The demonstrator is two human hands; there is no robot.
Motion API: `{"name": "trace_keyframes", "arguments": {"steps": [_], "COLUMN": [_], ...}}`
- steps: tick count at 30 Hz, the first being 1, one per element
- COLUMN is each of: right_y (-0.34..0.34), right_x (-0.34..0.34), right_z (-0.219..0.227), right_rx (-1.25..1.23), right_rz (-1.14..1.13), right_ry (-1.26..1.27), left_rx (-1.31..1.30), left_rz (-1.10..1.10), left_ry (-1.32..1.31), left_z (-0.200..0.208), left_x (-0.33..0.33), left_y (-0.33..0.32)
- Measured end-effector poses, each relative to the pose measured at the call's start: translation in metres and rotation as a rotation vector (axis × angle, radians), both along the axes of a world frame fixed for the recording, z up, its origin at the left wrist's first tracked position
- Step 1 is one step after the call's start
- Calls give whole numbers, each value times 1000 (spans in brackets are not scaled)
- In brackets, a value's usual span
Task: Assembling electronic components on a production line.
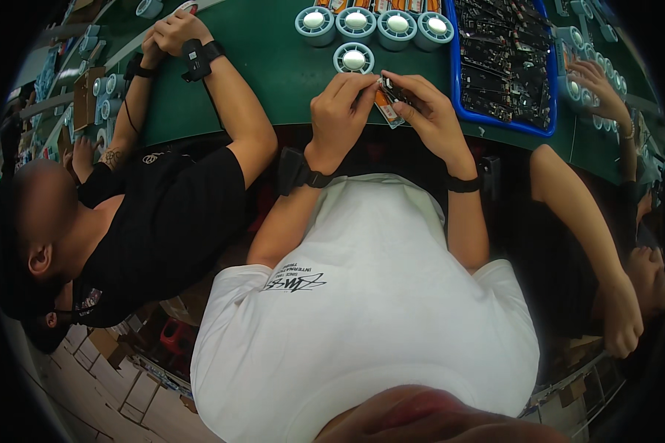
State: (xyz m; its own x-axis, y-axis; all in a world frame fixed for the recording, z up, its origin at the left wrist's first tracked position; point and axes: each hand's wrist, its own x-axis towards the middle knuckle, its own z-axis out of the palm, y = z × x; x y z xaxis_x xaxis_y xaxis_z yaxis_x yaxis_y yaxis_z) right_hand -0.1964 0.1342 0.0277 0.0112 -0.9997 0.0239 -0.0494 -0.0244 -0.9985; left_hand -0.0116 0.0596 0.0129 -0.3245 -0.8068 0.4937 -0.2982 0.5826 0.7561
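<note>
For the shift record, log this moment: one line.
right hand: holding small dark part; left hand: at its end; below: orange pack; ahead: light-blue round units

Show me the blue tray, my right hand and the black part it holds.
Blue tray (506,124): head view, front rim.
Right hand (434,119): head view, middle of the hand.
Black part (395,91): head view, its visible middle.

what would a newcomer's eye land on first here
The white T-shirt filling the lower middle probably catches the eye first. Next come the blue tray, packed with black circuit boards, at the upper right, and five pale-blue round housings with shiny centres at the top middle. Just below those, the right hand holds a small dark part, with the left hand at its end.
</note>
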Motion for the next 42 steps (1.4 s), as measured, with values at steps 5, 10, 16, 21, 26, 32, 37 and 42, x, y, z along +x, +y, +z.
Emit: {"name": "trace_keyframes", "arguments": {"steps": [5, 10, 16, 21, 26, 32, 37, 42], "right_y": [1, 1, 2, -1, -1, -5, -9, -8], "right_x": [-3, -5, -11, -13, -10, -8, -2, 3], "right_z": [1, 1, 1, 19, 22, 25, 14, 3], "right_rx": [90, 157, 325, 396, 342, 317, 297, 297], "right_rz": [14, 8, 11, 68, 75, -50, -140, -143], "right_ry": [-103, -161, -226, -152, -91, -170, -170, -209], "left_rx": [-98, -66, -51, -21, 9, 32, -28, -104], "left_rz": [-54, -78, -108, -206, -246, -134, -61, -108], "left_ry": [-16, 17, 10, -19, -36, -7, -24, -93], "left_z": [-4, -5, -2, -1, 2, 11, 8, 1], "left_x": [3, 5, 9, 17, 20, 15, 9, 9], "left_y": [-4, -4, -4, -7, -12, -3, 4, 3]}}
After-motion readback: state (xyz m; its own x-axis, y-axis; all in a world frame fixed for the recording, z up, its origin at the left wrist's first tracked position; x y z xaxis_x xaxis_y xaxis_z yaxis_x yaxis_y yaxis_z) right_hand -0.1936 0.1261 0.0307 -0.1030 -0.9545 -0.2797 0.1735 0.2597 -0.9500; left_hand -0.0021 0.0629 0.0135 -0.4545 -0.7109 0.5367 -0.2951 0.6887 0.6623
